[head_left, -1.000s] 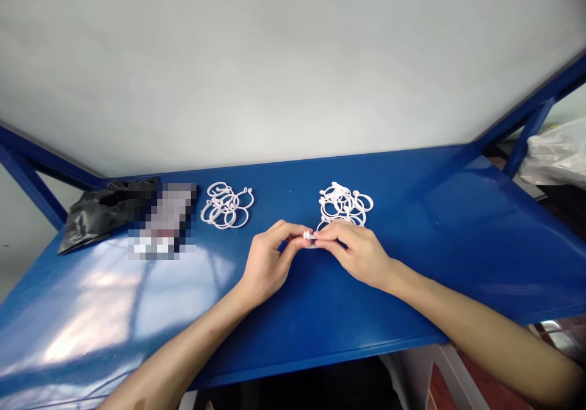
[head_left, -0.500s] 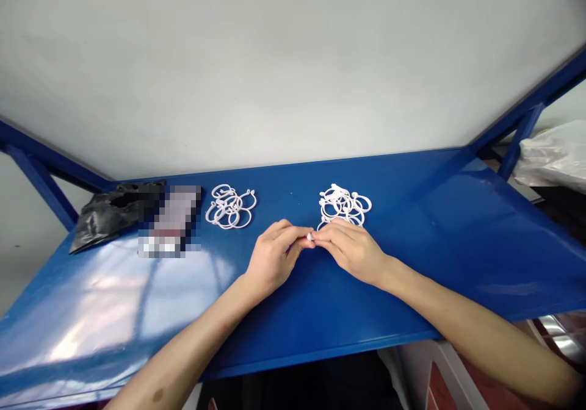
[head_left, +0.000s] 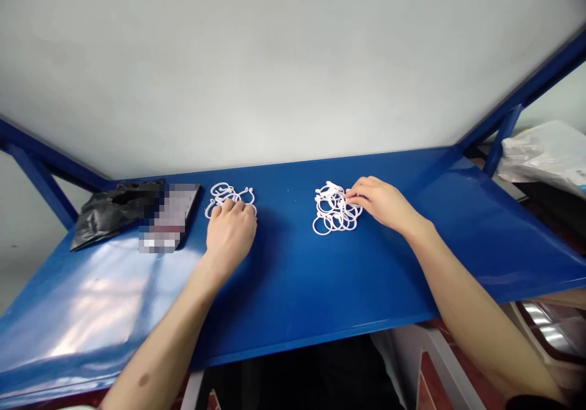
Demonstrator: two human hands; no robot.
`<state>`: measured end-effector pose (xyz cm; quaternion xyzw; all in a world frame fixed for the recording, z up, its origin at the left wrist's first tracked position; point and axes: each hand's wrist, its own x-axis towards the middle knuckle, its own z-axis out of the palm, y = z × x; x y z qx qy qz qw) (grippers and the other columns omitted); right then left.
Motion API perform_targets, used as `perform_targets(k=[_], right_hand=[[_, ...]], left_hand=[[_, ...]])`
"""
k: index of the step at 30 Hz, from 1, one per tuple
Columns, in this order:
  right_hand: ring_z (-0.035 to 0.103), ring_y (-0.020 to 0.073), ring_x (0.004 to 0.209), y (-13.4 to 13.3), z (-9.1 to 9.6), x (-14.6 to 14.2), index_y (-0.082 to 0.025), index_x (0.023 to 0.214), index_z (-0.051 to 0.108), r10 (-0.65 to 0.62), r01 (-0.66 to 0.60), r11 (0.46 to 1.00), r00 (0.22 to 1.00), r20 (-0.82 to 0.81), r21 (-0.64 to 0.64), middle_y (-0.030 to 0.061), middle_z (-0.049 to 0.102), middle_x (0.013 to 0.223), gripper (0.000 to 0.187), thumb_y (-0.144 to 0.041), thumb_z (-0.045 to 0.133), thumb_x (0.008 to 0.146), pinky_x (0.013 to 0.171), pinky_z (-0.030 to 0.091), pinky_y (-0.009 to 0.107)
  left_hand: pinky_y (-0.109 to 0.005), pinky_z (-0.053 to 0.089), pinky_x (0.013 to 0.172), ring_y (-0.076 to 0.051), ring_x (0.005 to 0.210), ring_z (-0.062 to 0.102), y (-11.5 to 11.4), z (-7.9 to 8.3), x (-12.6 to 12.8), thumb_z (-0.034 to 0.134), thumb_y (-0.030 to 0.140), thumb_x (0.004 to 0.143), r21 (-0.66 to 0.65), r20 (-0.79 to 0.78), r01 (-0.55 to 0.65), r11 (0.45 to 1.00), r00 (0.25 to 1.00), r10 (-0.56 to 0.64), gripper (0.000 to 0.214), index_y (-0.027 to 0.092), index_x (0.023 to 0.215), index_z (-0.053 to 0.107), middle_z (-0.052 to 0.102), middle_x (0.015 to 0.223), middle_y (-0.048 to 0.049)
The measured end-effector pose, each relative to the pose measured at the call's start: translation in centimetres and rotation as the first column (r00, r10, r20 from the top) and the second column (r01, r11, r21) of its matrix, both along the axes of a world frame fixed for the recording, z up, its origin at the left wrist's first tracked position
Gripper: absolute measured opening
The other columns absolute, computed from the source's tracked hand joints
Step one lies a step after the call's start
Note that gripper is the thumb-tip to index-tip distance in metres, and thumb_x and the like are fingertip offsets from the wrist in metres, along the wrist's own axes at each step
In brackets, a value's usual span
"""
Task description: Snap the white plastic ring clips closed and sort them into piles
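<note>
White plastic rings with small ball ends, like shower-curtain rings, lie in two heaps on the blue table. Over the near side of the left heap (head_left: 246, 195) is my left hand (head_left: 232, 230), palm down with its fingers curled and close together. Its fingertips are hidden, and what they hold, if anything, does not show. At the right side of the other heap (head_left: 327, 205), my right hand (head_left: 378, 199) has thumb and fingers pinched at a white ring. That ring still touches or overlaps others in the heap.
The blue table (head_left: 293, 288) meets a pale wall (head_left: 293, 74) at the back. To the left lie a black plastic bag (head_left: 107, 212) and a blurred flat box (head_left: 171, 215). Blue frame bars slope up at both ends. A clear plastic bag (head_left: 544, 154) sits beyond the right end.
My hands were together at mid-table, pinching a small white piece. They have parted: the left moved to the left heap, the right to the right side of the right heap.
</note>
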<state>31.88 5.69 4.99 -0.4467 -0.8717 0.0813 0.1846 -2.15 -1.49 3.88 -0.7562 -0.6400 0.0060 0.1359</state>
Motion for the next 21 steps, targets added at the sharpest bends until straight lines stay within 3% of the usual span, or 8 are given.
perform_targets(k=[5,8,10,14,21], right_hand=[[0.062,0.0224,0.091,-0.4,0.4,-0.8,-0.023,0.098,0.073,-0.014,0.031,0.990,0.993,-0.119,0.141,0.0050,0.073,0.099,0.020,-0.032,0.055,0.101,0.079,0.052,0.039],[0.063,0.0209,0.086,-1.6,0.3,-2.5,-0.022,0.094,0.072,0.035,0.020,0.978,0.966,-0.255,0.209,0.0050,0.073,0.090,0.021,-0.033,0.055,0.102,0.079,0.052,0.037],[0.066,0.0195,0.085,-3.0,0.1,-4.0,-0.022,0.095,0.071,0.075,-0.030,0.990,0.941,-0.331,0.140,0.0047,0.074,0.091,0.020,-0.032,0.056,0.102,0.078,0.053,0.035],[0.068,0.0148,0.074,-5.9,-0.7,-7.0,-0.022,0.111,0.066,0.078,-0.168,0.975,0.871,-0.485,-0.144,0.0027,0.075,0.094,0.019,-0.036,0.062,0.098,0.070,0.057,0.029],[0.069,0.0137,0.070,-7.0,-1.9,-8.2,-0.022,0.108,0.056,0.029,-0.184,0.964,0.789,-0.614,-0.191,-0.0001,0.072,0.083,0.011,-0.025,0.056,0.097,0.066,0.057,0.028]], left_hand=[[-0.042,0.039,0.074,-0.031,0.083,0.062,-0.1,-0.4,1.5,0.053,0.021,0.094,0.237,0.066,0.082,0.968,0.993,-0.101,0.017,0.017,0.082,0.065,0.071,0.079,-0.0103],[-0.039,0.038,0.071,-0.026,0.075,0.060,-0.7,0.0,3.0,0.054,0.019,0.093,0.426,0.130,0.183,0.886,0.957,-0.261,0.015,0.018,0.081,0.062,0.069,0.074,-0.0064],[-0.037,0.037,0.070,-0.022,0.072,0.058,-1.2,0.2,4.0,0.057,0.016,0.092,0.502,0.140,0.286,0.816,0.904,-0.403,0.012,0.018,0.082,0.061,0.068,0.074,-0.0038],[-0.034,0.038,0.069,-0.017,0.072,0.057,-2.3,0.3,5.4,0.060,0.014,0.093,0.514,0.137,0.482,0.709,0.770,-0.623,0.008,0.020,0.087,0.061,0.070,0.081,-0.0012],[-0.036,0.043,0.075,-0.017,0.081,0.063,-2.5,-0.1,5.1,0.057,0.010,0.095,0.433,0.219,0.580,0.690,0.675,-0.704,0.015,0.021,0.106,0.062,0.074,0.099,-0.0030]])
